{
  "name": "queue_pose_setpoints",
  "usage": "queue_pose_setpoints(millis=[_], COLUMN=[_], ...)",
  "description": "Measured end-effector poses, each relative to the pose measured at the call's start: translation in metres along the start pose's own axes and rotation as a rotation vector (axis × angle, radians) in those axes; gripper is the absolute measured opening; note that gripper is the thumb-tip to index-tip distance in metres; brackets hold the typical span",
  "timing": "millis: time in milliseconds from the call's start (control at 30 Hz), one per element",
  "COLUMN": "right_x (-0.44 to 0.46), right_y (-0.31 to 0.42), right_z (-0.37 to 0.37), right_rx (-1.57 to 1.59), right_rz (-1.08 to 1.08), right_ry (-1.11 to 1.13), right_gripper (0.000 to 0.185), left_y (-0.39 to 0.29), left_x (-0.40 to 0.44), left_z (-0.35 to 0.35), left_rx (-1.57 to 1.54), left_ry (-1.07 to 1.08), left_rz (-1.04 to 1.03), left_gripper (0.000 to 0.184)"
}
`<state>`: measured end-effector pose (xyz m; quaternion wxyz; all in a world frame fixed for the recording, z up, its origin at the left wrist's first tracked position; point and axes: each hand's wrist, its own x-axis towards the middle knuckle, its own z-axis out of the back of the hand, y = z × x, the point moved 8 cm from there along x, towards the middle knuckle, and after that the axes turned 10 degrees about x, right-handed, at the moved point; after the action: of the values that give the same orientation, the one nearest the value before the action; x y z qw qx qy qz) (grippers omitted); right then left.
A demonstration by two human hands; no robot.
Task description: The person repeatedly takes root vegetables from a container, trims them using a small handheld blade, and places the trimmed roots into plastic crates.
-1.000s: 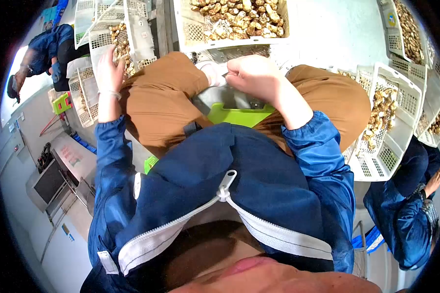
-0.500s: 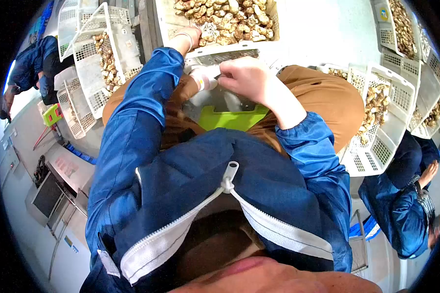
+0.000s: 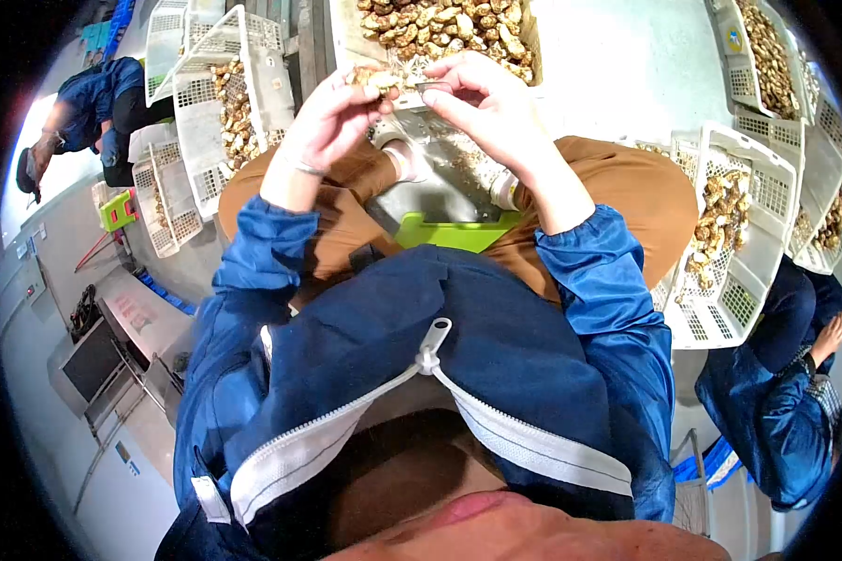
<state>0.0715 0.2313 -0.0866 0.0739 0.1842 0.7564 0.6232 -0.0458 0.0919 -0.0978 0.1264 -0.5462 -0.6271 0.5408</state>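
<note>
My left hand (image 3: 332, 122) is raised over my lap, its fingertips closed round a small pale-brown mushroom (image 3: 376, 80). Facing it, my right hand (image 3: 482, 98) pinches a small thin dark blade (image 3: 430, 87), whose tip is close to the mushroom. Just beyond both hands stands a white plastic crate (image 3: 539, 56), heaped with brown and cream mushrooms (image 3: 449, 28). Below the hands, between my legs, is a bright green plastic edge (image 3: 454, 232); pale scraps lie on the floor near it.
White perforated crates with more mushrooms stand at left (image 3: 201, 112) and right (image 3: 767, 178). A co-worker in blue (image 3: 89, 103) is at the far left, another (image 3: 767, 402) at the right. Dark slats (image 3: 313, 47) lie beside the near crate.
My left hand has come out of the crate, up and back toward me, with a mushroom in its fingers. My right hand has risen to meet it, and the view has shifted slightly.
</note>
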Motion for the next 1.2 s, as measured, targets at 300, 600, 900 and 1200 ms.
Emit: queue_pose_setpoints(millis=[300, 600, 900, 1200], right_x=[-0.015, -0.015, -0.015, -0.014], right_y=[0.047, 0.035, 0.021, 0.013], right_z=[-0.014, -0.003, -0.007, -0.012], right_rx=[0.003, 0.18, 0.336, 0.348], right_rz=[0.195, -0.017, -0.179, -0.307], right_ry=[0.086, 0.035, 0.06, 0.121], right_gripper=[0.012, 0.014, 0.013, 0.01], left_y=[-0.021, -0.034, -0.039, -0.05], left_x=[-0.052, -0.053, -0.053, -0.064], left_z=[-0.05, -0.068, -0.076, -0.079], left_rx=[0.237, 0.58, 0.751, 1.201], left_ry=[-0.159, -0.291, -0.221, -0.235], left_rz=[-0.227, -0.303, -0.439, -0.627], left_gripper=[0.024, 0.027, 0.025, 0.033])
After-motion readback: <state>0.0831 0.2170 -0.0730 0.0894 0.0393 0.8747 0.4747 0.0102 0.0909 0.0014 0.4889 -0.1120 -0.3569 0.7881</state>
